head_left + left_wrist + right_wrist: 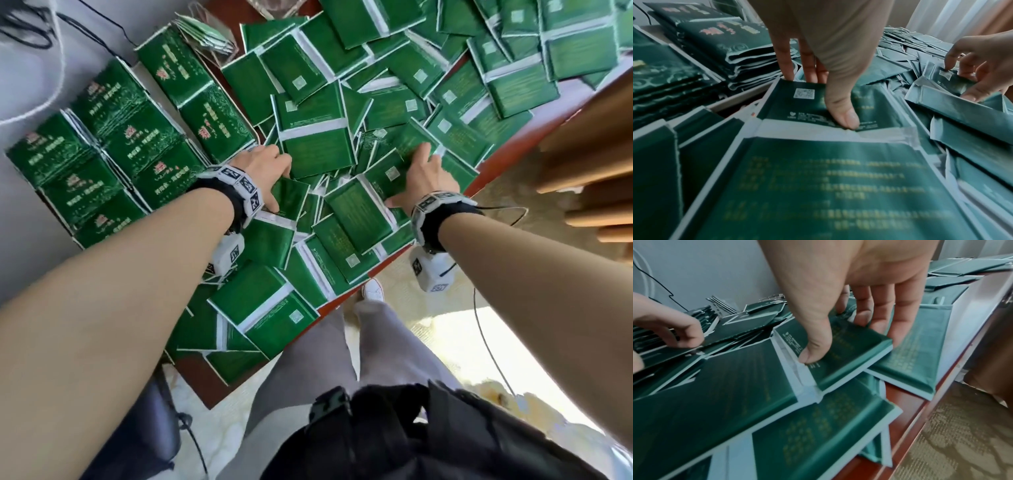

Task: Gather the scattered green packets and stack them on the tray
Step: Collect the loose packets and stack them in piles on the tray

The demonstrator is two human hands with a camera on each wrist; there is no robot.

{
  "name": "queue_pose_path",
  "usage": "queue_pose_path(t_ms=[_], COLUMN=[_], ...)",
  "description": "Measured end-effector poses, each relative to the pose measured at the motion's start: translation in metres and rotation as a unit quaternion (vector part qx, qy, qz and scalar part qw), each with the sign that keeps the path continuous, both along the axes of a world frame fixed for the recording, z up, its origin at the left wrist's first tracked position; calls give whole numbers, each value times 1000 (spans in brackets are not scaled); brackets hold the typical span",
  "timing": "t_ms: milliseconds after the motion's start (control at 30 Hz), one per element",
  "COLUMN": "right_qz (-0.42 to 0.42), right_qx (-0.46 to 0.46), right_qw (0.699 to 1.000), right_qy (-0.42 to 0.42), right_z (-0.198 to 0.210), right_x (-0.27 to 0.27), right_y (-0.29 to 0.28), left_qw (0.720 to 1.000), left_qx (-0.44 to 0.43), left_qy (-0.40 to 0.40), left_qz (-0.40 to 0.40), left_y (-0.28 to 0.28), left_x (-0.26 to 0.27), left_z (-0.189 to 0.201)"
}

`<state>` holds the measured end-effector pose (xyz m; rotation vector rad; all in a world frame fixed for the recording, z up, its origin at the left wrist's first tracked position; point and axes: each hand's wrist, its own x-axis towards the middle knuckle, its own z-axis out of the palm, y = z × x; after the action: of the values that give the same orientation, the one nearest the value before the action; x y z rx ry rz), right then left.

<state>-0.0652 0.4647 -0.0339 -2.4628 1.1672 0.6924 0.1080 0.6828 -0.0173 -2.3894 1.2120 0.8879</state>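
Centrally, beside the stacked packets (102,147), left hand (265,171) pinching one green packet (818,104), right hand (426,180) pinching another packet (838,350), fingers clamped.

Red-brown table (496,164) — green packets (315,150) scattered across; neat stacks (102,144) at left

Two bare hands, the left hand (265,171) and the right hand (423,178), each with one black wrist band. One reddish-brown wooden table (493,164). Loose flat green foil packets (315,144) with white edges: too many to count, dozens at least. About seven neat stacks of green packets (102,144) on the left. One white shoe (373,289).
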Motion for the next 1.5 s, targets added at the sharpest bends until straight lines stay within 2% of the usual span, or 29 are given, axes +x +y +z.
queue_pose_path(t_ms=[500, 667, 800, 933, 1067, 1200, 1300, 1500], right_qz=[-35, 70, 135, 184, 218, 279, 306, 273], right_qx=[21, 10, -35, -47, -33, -55, -89, -141], right_qw=[996, 997, 990, 982, 975, 958, 943, 947], right_qy=[-80, -16, -23, -7, 10, 49, 91, 89], right_z=[5, 16, 26, 39, 39, 26, 15, -9], right_x=[-9, -2, 6, 6, -10, -24, -29, -34], right_y=[8, 4, -1, 10, 30, 47, 57, 83], left_qw=[998, 999, 999, 998, 998, 993, 994, 996], left_qx=[-35, 11, 17, 5, -35, -106, -101, -73], left_qy=[-38, -33, -34, -63, -56, -42, -42, -39], left_qz=[-17, -5, -5, -8, 15, 24, -3, 9], left_y=[9, 8, 8, 20, 35, 57, 73, 91], left_x=[-3, -6, -6, -17, -38, -64, -87, -112], left_z=[-3, 3, 16, 30, 38, 28, 10, -21])
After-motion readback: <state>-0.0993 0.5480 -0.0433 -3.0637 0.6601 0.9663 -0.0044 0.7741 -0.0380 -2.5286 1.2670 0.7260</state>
